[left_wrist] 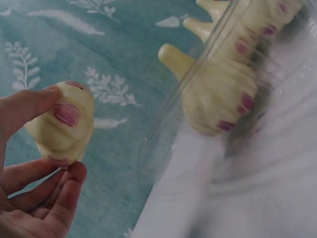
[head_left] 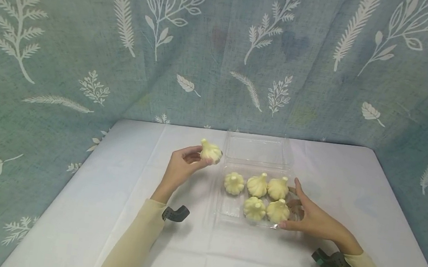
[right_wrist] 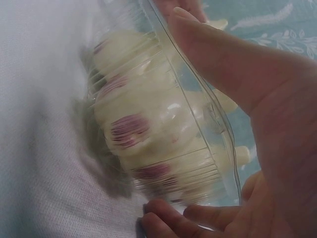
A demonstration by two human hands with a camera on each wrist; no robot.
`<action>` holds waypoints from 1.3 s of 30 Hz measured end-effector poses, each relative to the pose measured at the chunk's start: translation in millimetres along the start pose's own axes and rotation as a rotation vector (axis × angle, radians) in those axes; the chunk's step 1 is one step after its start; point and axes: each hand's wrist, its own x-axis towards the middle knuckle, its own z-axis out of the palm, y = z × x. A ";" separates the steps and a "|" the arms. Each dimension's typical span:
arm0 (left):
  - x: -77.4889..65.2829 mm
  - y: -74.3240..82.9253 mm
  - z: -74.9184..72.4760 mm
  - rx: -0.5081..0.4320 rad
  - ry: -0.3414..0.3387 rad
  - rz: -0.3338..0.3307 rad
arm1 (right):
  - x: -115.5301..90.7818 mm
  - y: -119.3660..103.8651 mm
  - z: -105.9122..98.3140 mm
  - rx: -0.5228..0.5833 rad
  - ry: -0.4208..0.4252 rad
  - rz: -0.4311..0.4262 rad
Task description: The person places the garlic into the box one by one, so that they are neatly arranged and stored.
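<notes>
My left hand (head_left: 181,167) pinches a garlic bulb (head_left: 211,151) between thumb and fingers, above the table and left of the clear plastic box. Up close in the left wrist view, this pale bulb (left_wrist: 67,124) has purple streaks. The hinged box (head_left: 230,209) lies open, its lid (head_left: 256,150) folded back. Inside sit three bulbs (head_left: 257,184) along the back row and two bulbs (head_left: 278,211) in front, at the middle and right. My right hand (head_left: 310,216) grips the box's right end, its thumb (right_wrist: 218,54) over the rim and other fingers around the side.
A white cloth covers the table (head_left: 166,261). Behind and beside it hangs a blue-green curtain (head_left: 215,53) with white leaf prints. Each wrist carries a dark strap-on device (head_left: 176,213).
</notes>
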 end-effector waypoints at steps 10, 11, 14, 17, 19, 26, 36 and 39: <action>-14.7 12.6 2.1 -0.028 -0.031 0.073 | -1.3 0.9 -1.4 -0.015 0.007 -0.031; -16.5 13.9 2.3 -0.034 -0.034 0.083 | -1.5 1.1 -1.7 -0.017 0.006 -0.039; -21.0 16.7 3.2 -0.045 -0.048 0.106 | -2.0 0.9 -2.0 -0.016 0.007 -0.033; -24.9 18.0 3.9 -0.050 -0.065 0.121 | -1.6 0.9 -1.9 -0.018 0.005 -0.025; -26.9 17.8 4.7 -0.051 -0.079 0.126 | -1.0 0.5 -2.1 -0.021 0.005 -0.019; -33.7 14.2 9.2 -0.029 -0.108 0.140 | 0.7 -0.5 -2.8 -0.016 0.001 -0.019; -45.4 13.6 15.0 0.013 -0.158 0.170 | 0.8 1.7 -2.1 -0.016 0.000 -0.028; -48.4 12.4 17.5 0.017 -0.174 0.186 | 1.5 3.7 -0.8 -0.015 -0.002 -0.021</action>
